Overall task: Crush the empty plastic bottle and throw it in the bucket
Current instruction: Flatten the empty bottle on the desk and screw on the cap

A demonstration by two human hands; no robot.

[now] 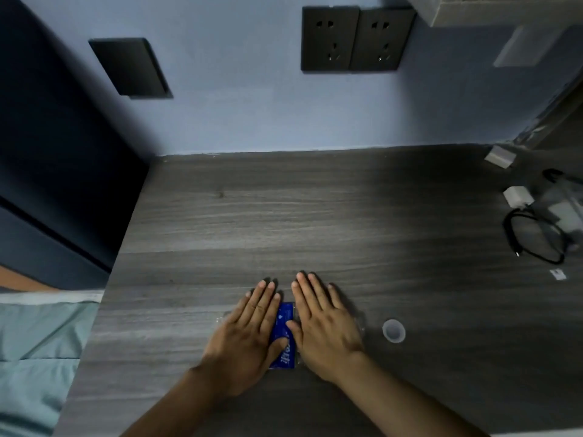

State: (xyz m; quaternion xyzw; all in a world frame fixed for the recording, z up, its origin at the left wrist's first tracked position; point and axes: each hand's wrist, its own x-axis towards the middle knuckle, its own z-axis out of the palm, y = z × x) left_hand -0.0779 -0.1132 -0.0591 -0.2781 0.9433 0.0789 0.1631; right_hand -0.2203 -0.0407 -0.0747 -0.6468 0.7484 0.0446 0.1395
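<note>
A clear plastic bottle with a blue label [285,329] lies flattened on the grey wooden desk [284,216], near its front edge. Both palms rest flat on top of it. My left hand [249,335] covers the bottle's left part, its thumb lying on the label. My right hand [325,329] covers the right part, fingers straight and pointing away from me. Only the label strip and thin clear edges show between and beside the hands. The bottle's translucent cap [393,331] lies loose to the right of my right hand. No bucket is in view.
A black cable [533,238], a white charger [517,197] and a clear bag [564,206] lie at the desk's right edge. Two wall sockets [356,39] sit above the desk's back edge. A bed with a pale green sheet [38,357] lies to the left.
</note>
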